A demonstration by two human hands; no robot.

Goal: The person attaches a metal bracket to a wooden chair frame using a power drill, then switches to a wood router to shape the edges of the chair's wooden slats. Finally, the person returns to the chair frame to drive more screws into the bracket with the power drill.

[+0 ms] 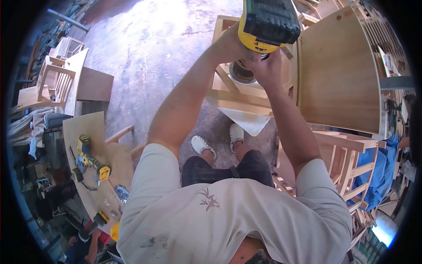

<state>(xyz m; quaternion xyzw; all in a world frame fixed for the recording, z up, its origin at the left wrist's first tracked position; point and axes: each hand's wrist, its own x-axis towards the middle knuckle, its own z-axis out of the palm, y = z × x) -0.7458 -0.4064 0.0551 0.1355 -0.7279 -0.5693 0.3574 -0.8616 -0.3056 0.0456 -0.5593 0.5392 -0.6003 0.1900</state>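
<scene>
A yellow and black cordless power tool (270, 28) with a large battery pack is up at the top of the head view. My left hand (231, 46) is closed around its left side, the fingers mostly hidden behind the tool. Just below the battery, my right hand (266, 68) is wrapped round the tool's body. Its round lower end (241, 72) overlaps a light wooden frame (237, 100) beneath my hands. A pale triangular corner (248, 121) juts out under the frame towards my feet.
To the right stands a large wooden panel (338, 75), with slatted wooden furniture (351, 167) below it. On the left, a plywood board (94, 127) carries yellow power tools (90, 160). Wooden chairs (55, 83) stand farther left. Another person (83, 246) is at the lower left.
</scene>
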